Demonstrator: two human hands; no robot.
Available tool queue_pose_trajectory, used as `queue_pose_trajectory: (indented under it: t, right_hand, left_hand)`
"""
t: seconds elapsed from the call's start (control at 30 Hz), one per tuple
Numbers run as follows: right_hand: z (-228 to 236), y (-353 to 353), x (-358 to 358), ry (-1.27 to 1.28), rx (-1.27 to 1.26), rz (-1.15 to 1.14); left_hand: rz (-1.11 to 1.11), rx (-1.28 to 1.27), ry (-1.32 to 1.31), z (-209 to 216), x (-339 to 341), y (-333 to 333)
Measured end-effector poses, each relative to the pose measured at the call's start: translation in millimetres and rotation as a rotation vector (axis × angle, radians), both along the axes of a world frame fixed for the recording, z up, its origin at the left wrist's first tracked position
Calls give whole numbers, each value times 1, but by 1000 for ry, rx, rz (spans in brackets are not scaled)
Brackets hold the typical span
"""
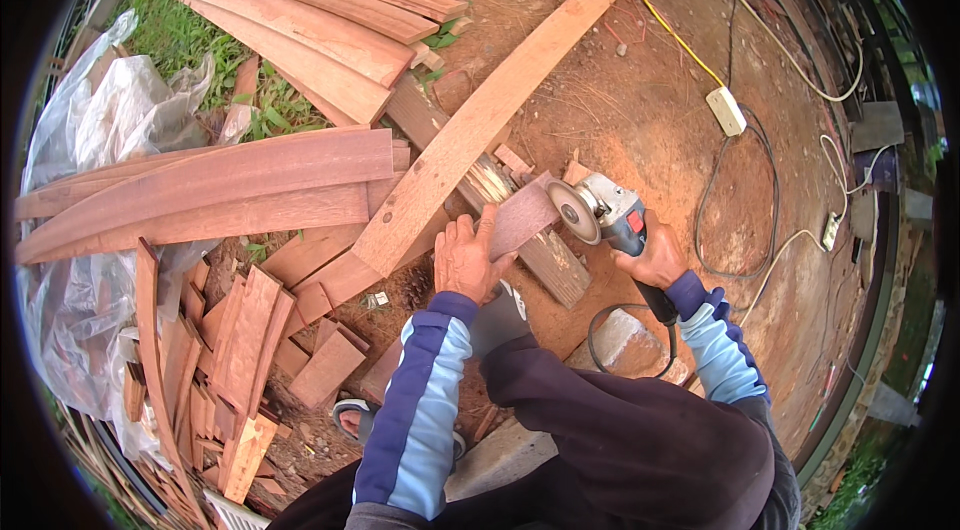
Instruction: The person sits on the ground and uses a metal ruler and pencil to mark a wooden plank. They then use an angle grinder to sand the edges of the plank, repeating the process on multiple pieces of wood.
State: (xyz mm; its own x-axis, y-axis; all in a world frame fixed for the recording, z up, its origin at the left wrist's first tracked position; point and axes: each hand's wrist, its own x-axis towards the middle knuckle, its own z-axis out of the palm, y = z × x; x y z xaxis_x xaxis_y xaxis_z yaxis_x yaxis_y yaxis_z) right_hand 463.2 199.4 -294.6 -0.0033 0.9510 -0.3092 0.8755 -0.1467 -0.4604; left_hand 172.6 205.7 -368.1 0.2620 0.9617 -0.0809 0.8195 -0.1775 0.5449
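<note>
My right hand [655, 255] is wrapped round the body of an angle grinder [625, 215], its black cord running down past my wrist. The grinder's round disc [572, 213] meets the right end of a short reddish wooden board [526, 216]. With thumb and fingers, my left hand [466, 262] grips that board's left end. Beneath the board lies a thick timber beam [555, 268], slanting across the ground. A long wooden plank [500, 95] rests across the beam beside my left hand, running toward the far right.
Stacked boards [300, 25] lie at the far left, with more long boards [230, 185] nearer. Offcuts [245, 340] are heaped at lower left beside plastic sheeting [130, 110]. A white power strip [726, 112] and loose cords lie on the dirt at right. A concrete block [630, 345] sits by my knee.
</note>
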Motion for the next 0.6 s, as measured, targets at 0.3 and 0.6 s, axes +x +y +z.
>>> queue_pose_trajectory:
  t: [0.3, 0.6]
  right_hand:
    - [-4, 2, 1, -2, 25, 18]
    - [0, 6, -3, 14, 22, 21]
  left_hand:
    - [1, -18, -2, 3, 0, 0]
    - [7, 15, -14, 0, 0, -1]
